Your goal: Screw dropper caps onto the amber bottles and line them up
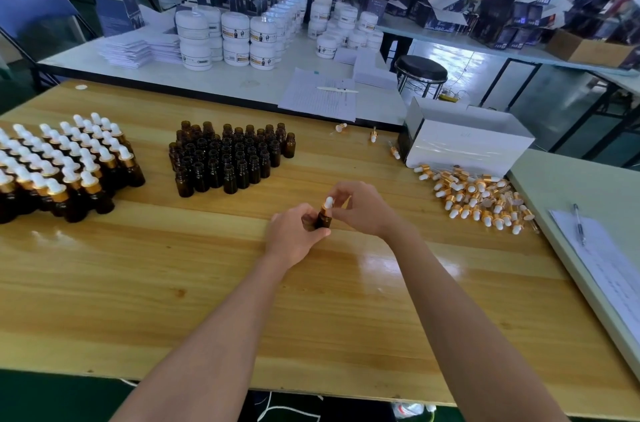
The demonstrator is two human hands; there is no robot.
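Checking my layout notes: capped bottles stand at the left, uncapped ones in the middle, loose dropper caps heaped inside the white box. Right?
Not quite: the head view shows the loose dropper caps heaped on the wooden table beside the white box, not inside it. The capped bottles at the left and uncapped ones in the middle are correct.

Held bottle [325, 221], centre: body mostly hidden by left hand [294, 235]. Dropper cap [328, 203] collar covered by right hand [360, 210], seating unreadable. Capped bottles [62, 165] at 9 o'clock cut by left edge. Paper sheet [609, 269] at 3 o'clock cut by right edge. White jars [235, 37] at 12 o'clock: labels too small.
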